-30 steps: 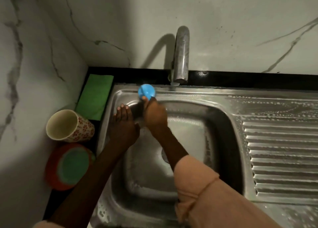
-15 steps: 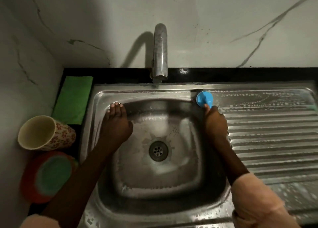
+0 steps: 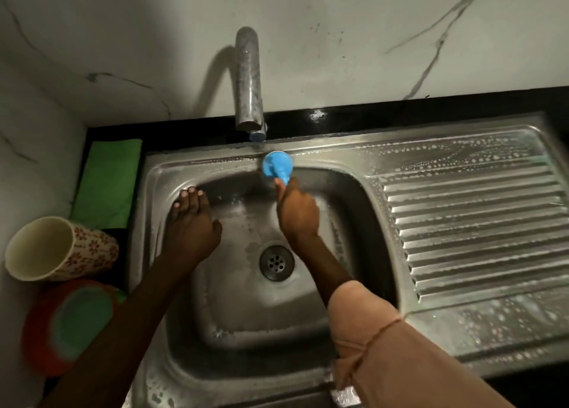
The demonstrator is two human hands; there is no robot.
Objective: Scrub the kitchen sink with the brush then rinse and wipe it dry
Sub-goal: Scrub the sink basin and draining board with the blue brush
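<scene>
- Half a second before, the brush (image 3: 277, 168) had been at the far right corner of the basin, beside the ribbed draining board (image 3: 474, 229); it was now found on the back rim of the sink (image 3: 197, 161), just below the tap (image 3: 248, 81).
- A second before, it had been further left on that same rim, so a back-and-forth sweep along the back edge was indicated.
- Its handle was gripped by the right hand (image 3: 297, 212), fingers curled round it, with the round blue head pressed onto the steel.
- The left hand (image 3: 191, 222) had been kept where it was: flat, fingers straight, resting on the back-left slope of the basin and holding nothing.
- From this it was judged that scrubbing was under way, and that rinsing and wiping dry were not yet begun.
- No water could be seen running from the tap.
- The sink was seen as dull stainless steel, wet, with white suds beaded along the back rim, across the draining board and at the near corners.
- The basin floor was filmed with soapy water around the drain (image 3: 276, 263), which was left uncovered.
- A folded green cloth (image 3: 106, 182) was lying on the dark surface (image 3: 369, 112) left of the sink, near a flowered cup (image 3: 61, 249) and an orange-rimmed dish (image 3: 69, 324); it was judged likely to serve for drying.
</scene>
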